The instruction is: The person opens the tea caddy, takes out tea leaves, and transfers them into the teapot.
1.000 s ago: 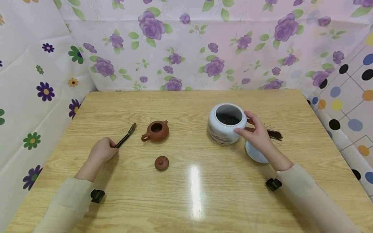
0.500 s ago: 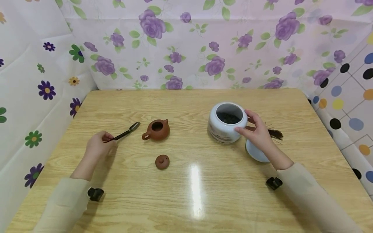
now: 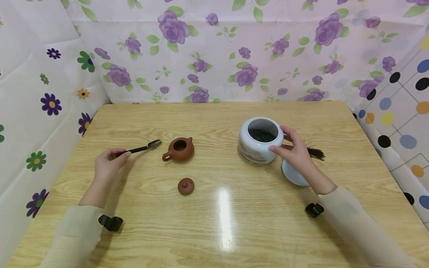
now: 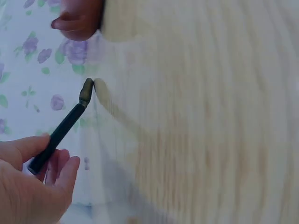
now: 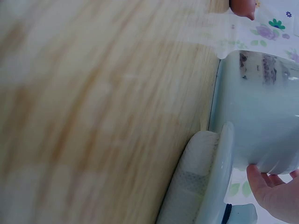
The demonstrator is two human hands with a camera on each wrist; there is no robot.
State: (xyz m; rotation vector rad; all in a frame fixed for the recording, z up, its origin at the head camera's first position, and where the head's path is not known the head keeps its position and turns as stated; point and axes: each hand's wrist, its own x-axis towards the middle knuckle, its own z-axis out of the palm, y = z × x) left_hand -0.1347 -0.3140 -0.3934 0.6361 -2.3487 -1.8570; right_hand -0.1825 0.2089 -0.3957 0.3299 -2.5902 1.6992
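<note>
In the head view my left hand (image 3: 108, 165) pinches the black handle of a small metal-tipped scoop (image 3: 154, 143), held low over the table's left side. The left wrist view shows thumb and fingers about the handle end of the scoop (image 4: 58, 135). My right hand (image 3: 296, 152) grips the side of a white porcelain jar (image 3: 258, 156) near its open mouth, thumb in front and fingers behind. Dark leafy bits (image 3: 263, 135) lie inside the jar. Between the hands stands a reddish-brown clay teapot (image 3: 184, 153), uncovered, its handle towards the scoop.
The teapot's lid (image 3: 186, 186) lies in front of the teapot. Under my right wrist lies a pale round jar lid (image 3: 295, 174), partly covered by the hand. Dark bristles (image 3: 316, 153) stick out behind that hand. Patterned cloth (image 3: 214, 56) hangs round the table's back and sides.
My left hand has drawn slightly left and back, and the scoop has swung from pointing steeply away to lying flatter, its tip nearer the teapot. The right hand and jar stay in place.
</note>
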